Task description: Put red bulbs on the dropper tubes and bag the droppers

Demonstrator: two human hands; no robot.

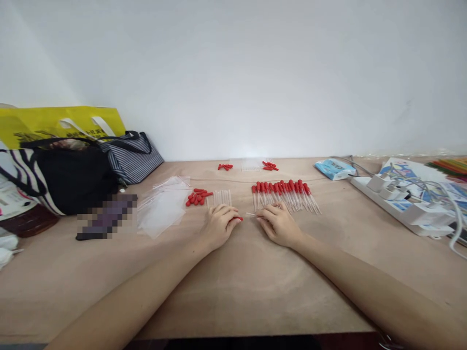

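Note:
Between the thumb and fingers of my left hand (220, 224) is a red rubber bulb (238, 218), its end pointing right. My right hand (279, 224) pinches a thin clear dropper tube (250, 214), whose tip points left toward the bulb. A small gap separates the two. Just beyond my left hand lie several bare clear tubes (223, 197) side by side, with a pile of loose red bulbs (197, 197) to their left. Past my right hand a row of droppers (282, 190) lies with red bulbs fitted on clear tubes.
Clear zip bags (164, 209) lie at the left, near a pixelated dark object (111, 216). Black (78, 175) and striped bags (133, 155) stand behind. More red bulbs (270, 166) and tubes (251, 164) are by the wall. At right are a blue packet (334, 168) and a power strip (401, 206) with cables.

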